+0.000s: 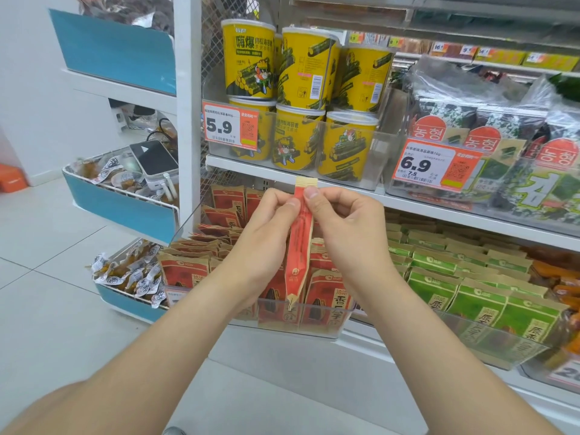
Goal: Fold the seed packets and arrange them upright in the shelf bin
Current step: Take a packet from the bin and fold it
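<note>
Head view, red packet (299, 243), yellow tubs (249, 58) above

Both bare forearms enter from the lower corners of the frame and converge at centre. Left hand (266, 237): fingers curled, thumb tip pressed on the upper part of a narrow upright packet (298, 249). Right hand (348, 233): matching pinch from the opposite side, thumb slightly higher. Backs of both hands face the camera.

left hand (272, 221) and right hand (342, 221) pinching folded red seed packet (298, 246) upright, above clear shelf bin (314, 329)
</note>
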Motion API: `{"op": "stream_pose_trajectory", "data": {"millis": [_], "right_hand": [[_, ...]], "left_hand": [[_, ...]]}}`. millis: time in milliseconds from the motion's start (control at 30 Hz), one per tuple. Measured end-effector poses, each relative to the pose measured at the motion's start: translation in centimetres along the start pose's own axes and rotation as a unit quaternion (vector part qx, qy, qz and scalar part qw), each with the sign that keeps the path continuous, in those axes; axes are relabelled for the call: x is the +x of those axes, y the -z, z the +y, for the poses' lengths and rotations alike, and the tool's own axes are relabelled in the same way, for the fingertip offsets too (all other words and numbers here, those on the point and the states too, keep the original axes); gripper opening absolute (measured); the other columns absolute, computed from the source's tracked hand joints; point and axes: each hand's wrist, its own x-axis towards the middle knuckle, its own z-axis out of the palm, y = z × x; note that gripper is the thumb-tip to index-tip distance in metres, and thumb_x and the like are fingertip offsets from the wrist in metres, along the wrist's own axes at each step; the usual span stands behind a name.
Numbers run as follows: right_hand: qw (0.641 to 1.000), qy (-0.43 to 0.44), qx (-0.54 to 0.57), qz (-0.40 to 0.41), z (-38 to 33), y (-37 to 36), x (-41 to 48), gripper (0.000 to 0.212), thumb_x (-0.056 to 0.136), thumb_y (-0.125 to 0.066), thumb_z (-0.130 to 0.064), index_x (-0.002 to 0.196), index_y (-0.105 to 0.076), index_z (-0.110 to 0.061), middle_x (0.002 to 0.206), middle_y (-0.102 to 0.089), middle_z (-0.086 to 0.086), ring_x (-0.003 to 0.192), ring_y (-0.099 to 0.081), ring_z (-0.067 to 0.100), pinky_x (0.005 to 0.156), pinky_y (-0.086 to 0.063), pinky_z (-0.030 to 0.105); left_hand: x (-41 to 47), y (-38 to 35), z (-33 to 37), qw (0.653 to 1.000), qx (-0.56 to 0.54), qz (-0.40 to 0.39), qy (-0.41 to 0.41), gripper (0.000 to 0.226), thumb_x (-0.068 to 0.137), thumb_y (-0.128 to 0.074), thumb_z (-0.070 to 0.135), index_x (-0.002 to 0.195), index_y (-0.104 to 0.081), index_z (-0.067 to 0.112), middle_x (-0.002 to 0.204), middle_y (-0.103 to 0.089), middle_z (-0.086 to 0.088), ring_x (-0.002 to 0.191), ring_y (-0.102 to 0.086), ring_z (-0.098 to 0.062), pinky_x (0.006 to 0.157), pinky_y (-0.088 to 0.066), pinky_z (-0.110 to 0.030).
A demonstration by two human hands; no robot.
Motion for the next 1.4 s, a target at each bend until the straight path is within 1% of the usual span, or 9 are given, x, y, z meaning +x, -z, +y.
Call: {"op": "stream_pose_trajectory", "data": {"millis": [200,333,433,567,700,833,1033,1233,1400], "right_hand": [[0.995,-0.037,-0.040,-0.078,-0.9,0.5,-0.2,0.008,0.098,-0.077,-0.017,0.104,-0.079,-0.012,0.098,-0.080,0.014,0.089,-0.078,0.027,0.078,-0.065,0.040],[0.973,-0.085,-0.106,-0.184,-1.2,0.5,-0.3,0.019,0.094,-0.081,-0.030,0.112,-0.078,-0.029,0.106,-0.081,0.005,0.091,-0.077,0.012,0.077,-0.061,0.026],[0.955,-0.126,-0.119,-0.241,-1.4,1.0,-0.5,0.030,0.092,-0.083,-0.041,0.121,-0.074,-0.040,0.105,-0.081,-0.003,0.091,-0.078,0.010,0.093,-0.063,0.038],[0.972,-0.104,-0.063,-0.203,-1.7,1.2,-0.6,0.033,0.093,-0.083,-0.038,0.116,-0.067,-0.020,0.094,-0.083,0.003,0.078,-0.077,0.015,0.079,-0.066,0.036],[0.986,-0.062,-0.037,-0.151,-1.2,1.4,-0.3,0.023,0.102,-0.071,-0.034,0.100,-0.065,-0.013,0.103,-0.079,0.020,0.100,-0.074,0.047,0.091,-0.062,0.054],[0.985,-0.056,-0.042,-0.155,-1.1,1.6,-0.5,0.020,0.108,-0.063,-0.032,0.106,-0.072,-0.015,0.102,-0.081,0.012,0.097,-0.078,0.039,0.093,-0.064,0.053],[0.989,-0.049,-0.046,-0.134,-1.1,1.5,-0.5,0.023,0.109,-0.062,-0.028,0.096,-0.069,-0.012,0.098,-0.079,0.018,0.097,-0.077,0.042,0.088,-0.065,0.054],[0.988,-0.051,-0.062,-0.133,-0.9,1.3,-0.3,0.026,0.109,-0.062,-0.029,0.093,-0.067,-0.010,0.097,-0.080,0.017,0.093,-0.078,0.040,0.086,-0.065,0.056],[0.988,-0.049,-0.061,-0.134,-1.2,1.3,-0.5,0.027,0.108,-0.063,-0.030,0.094,-0.073,-0.009,0.098,-0.081,0.011,0.088,-0.081,0.032,0.084,-0.067,0.049]], "left_hand": [[0.5,0.2,-0.2,0.997,-0.044,0.058,0.009,0.022,0.114,-0.049,0.036,0.117,-0.060,0.017,0.101,-0.068,-0.004,0.088,-0.064,-0.016,0.075,-0.051,-0.037],[1.3,0.5,-0.5,0.980,-0.103,0.169,-0.011,0.020,0.115,-0.043,0.040,0.120,-0.054,0.024,0.114,-0.067,-0.010,0.098,-0.065,-0.022,0.089,-0.055,-0.048],[1.4,0.7,0.2,0.959,-0.176,0.221,-0.019,0.019,0.116,-0.039,0.040,0.122,-0.049,0.025,0.116,-0.064,-0.010,0.095,-0.063,-0.020,0.087,-0.055,-0.041],[1.1,1.0,0.7,0.974,-0.167,0.154,-0.012,0.032,0.115,-0.045,0.042,0.133,-0.051,0.015,0.105,-0.067,-0.010,0.091,-0.067,-0.022,0.084,-0.056,-0.044],[0.7,0.6,0.6,0.994,-0.092,0.062,-0.015,0.025,0.107,-0.064,0.030,0.131,-0.063,0.023,0.122,-0.077,-0.001,0.109,-0.074,-0.024,0.093,-0.058,-0.044],[0.6,1.2,0.6,0.996,-0.075,0.029,-0.027,0.027,0.105,-0.067,0.019,0.131,-0.070,0.023,0.122,-0.078,0.004,0.118,-0.073,-0.022,0.100,-0.059,-0.049],[0.4,2.1,0.7,0.996,-0.059,-0.042,-0.051,0.036,0.108,-0.062,0.016,0.142,-0.067,0.022,0.134,-0.075,0.001,0.127,-0.070,-0.020,0.091,-0.060,-0.031],[0.4,2.7,0.8,0.996,-0.047,-0.065,-0.049,0.037,0.109,-0.059,0.016,0.145,-0.066,0.024,0.137,-0.073,0.001,0.132,-0.067,-0.022,0.108,-0.056,-0.046],[0.5,3.4,1.0,0.994,-0.029,-0.095,-0.046,0.047,0.104,-0.064,0.006,0.147,-0.064,0.023,0.137,-0.073,-0.001,0.131,-0.068,-0.023,0.111,-0.056,-0.048]]}}
